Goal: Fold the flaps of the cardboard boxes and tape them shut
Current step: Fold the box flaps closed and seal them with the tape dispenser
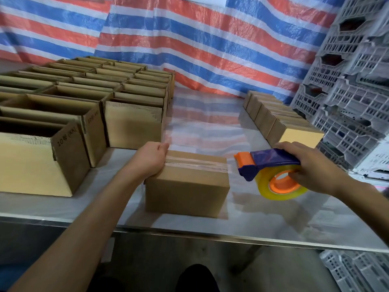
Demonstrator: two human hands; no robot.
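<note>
Steel table (263, 218), striped tarp (210, 49) behind. Your left hand (150, 159) grips the left end of the centre box (187, 186), its seam taped. Your right hand (315, 167) clasps the tape dispenser (271, 163) just beside it. A row of sealed boxes (280, 121) stands at right; many open boxes (63, 123) (flaps unfolded) remain at left.

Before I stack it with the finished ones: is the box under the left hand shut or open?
Shut. The box has its flaps flat, and clear tape runs along the top seam.
</note>
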